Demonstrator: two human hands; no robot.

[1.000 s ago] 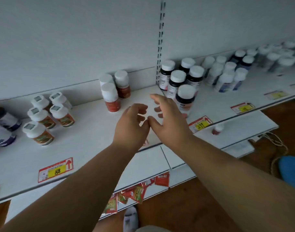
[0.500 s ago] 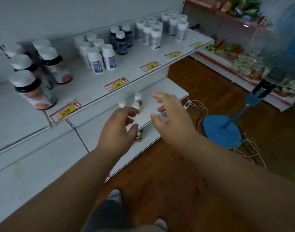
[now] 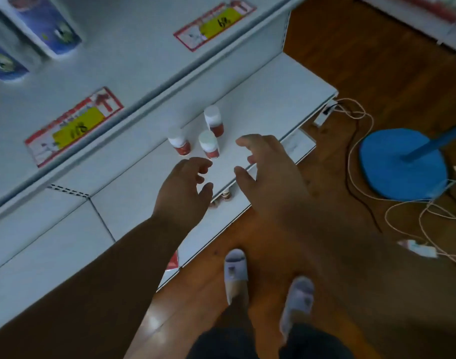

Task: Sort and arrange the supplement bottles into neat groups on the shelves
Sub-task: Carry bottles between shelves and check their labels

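Three small white-capped bottles with red lower bodies sit clustered on the lower white metal shelf: near one just past my left fingertips, left one beside it, far one behind. All upright, close together, not clearly touching.

Left hand hovers just short of the near bottle, fingers loosely curled, holding nothing. Right hand is to the right of the cluster, fingers spread, also empty, over the shelf edge.

My read: reach phase, pick not started. Next move calls for closing both hands in on the cluster, one bottle per hand by the cap or body, without knocking the third.

Further out: upper shelf with yellow-and-red price tags, two blue-labelled white bottles at top left. More small bottles peek from under the shelf edge below my hands; count unclear. Blue round fan base and loose pale cord on the wood floor to the right.
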